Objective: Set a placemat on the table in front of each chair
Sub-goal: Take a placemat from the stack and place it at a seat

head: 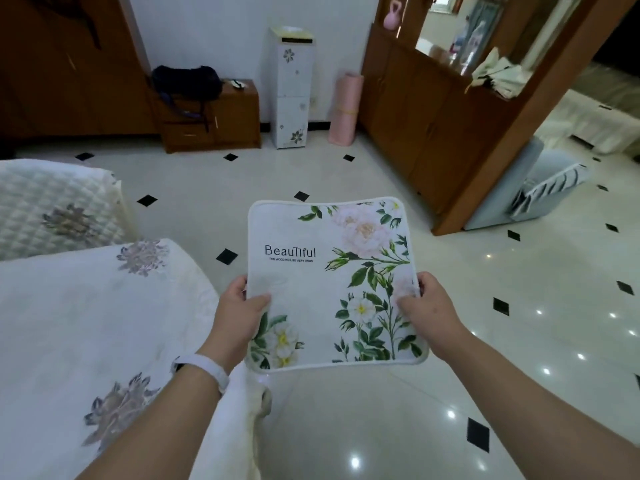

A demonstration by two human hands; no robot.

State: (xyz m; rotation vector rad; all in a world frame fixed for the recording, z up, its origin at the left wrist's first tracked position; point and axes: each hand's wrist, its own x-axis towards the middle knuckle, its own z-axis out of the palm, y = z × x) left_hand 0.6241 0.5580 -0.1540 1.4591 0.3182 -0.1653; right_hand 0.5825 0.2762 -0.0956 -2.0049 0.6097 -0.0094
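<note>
From the head camera, the placemat is in mid-air over the glossy tiled floor, held roughly flat in front of the person with its printed side up. It has flowers along the right and near edges and the word "Beautiful" at the left. The left grip pinches the mat's left edge and the right grip pinches its right edge, both on the half nearer the person. Each thumb lies on top of the mat. The fingers go underneath and cannot be seen. The mat therefore spans the gap between the two grips, and its far half reaches out unsupported.

The mat looks light and thin, with a piped border and rounded corners. Its edges bow slightly, which suggests it is pliant rather than rigid, though it is firm enough that the far half does not droop. A pinch on opposite edges seems the right hold, since it keeps the mat level for laying down flat. It is probably not fragile, and it does not look slippery. Whether this is one mat or several stacked cannot be told.

No bench or chair is in view. A white cover embroidered with flowers drapes over furniture on the left, just beside the left forearm, and a wooden cabinet stands further off. Judging by this, the mat has yet to reach its place.
</note>
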